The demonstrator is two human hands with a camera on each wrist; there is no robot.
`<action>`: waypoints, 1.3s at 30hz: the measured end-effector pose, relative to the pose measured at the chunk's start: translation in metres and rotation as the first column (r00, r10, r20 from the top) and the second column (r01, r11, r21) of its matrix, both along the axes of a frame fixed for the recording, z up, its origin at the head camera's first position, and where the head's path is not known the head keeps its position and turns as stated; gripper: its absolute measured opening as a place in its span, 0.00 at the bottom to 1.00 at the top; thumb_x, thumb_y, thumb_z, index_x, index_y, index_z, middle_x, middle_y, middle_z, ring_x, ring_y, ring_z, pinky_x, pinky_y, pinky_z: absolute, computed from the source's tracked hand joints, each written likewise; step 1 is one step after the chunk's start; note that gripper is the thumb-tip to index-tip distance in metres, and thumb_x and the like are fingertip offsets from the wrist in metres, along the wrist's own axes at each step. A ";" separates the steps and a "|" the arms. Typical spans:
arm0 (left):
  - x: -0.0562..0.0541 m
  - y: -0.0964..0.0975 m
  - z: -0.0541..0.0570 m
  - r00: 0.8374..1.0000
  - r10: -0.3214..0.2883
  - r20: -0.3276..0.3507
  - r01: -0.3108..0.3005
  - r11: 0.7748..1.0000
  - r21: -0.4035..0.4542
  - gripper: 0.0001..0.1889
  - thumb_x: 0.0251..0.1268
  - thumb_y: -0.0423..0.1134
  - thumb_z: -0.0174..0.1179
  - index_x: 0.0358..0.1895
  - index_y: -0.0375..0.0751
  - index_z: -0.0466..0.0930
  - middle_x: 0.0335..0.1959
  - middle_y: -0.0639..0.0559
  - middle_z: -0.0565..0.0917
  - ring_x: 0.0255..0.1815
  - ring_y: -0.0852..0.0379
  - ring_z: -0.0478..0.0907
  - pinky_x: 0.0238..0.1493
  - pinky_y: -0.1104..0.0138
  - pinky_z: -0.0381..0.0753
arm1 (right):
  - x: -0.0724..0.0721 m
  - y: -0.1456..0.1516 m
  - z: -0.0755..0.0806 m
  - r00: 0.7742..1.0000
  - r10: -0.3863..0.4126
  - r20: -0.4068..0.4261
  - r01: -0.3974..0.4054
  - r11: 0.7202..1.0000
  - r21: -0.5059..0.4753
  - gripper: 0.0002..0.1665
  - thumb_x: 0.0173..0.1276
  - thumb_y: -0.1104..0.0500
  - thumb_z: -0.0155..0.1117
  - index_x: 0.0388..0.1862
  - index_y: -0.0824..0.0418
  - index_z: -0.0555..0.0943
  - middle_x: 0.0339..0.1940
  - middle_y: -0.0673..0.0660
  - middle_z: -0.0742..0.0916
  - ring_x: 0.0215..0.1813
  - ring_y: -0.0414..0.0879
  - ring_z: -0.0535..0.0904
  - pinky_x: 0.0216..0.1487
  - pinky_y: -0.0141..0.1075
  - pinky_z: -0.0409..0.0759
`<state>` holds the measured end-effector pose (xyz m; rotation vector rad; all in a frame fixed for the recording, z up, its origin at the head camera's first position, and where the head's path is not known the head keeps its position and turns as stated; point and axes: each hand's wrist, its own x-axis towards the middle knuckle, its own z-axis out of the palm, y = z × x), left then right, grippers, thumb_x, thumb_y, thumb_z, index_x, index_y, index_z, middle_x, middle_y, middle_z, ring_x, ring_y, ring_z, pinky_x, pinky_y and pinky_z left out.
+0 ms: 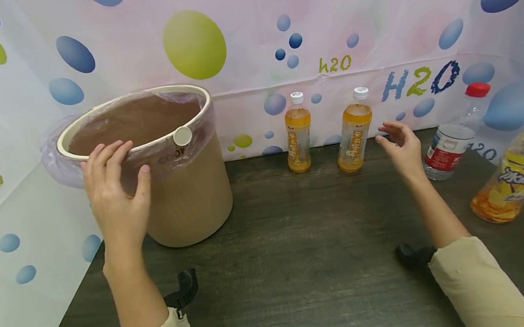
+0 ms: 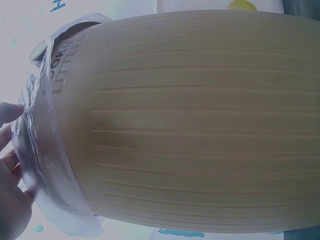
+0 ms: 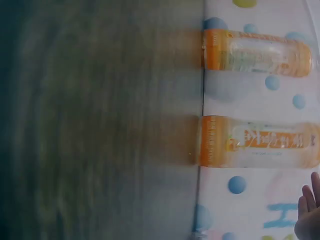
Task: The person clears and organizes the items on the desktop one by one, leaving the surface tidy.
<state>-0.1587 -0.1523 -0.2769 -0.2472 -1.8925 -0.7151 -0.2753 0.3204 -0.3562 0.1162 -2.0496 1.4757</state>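
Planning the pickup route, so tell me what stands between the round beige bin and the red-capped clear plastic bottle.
The head view shows, left to right, a white-capped orange-labelled plastic bottle, a second such bottle, then the right hand.

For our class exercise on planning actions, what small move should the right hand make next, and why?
Probably reach left and close the right hand round the nearer orange-labelled bottle: the hand is empty and just short of it, while the left hand is at the bin.
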 end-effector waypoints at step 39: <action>0.002 0.001 0.003 1.000 -0.013 0.020 0.013 1.000 0.021 0.19 0.57 0.35 0.58 0.53 0.34 0.76 0.55 0.46 0.74 0.65 0.55 0.58 0.67 0.63 0.39 | -0.074 0.064 -0.071 0.895 -0.312 0.320 0.332 0.943 -0.010 0.39 0.61 0.59 0.61 0.69 0.63 0.58 0.69 0.60 0.60 0.69 0.49 0.52 0.67 0.31 0.47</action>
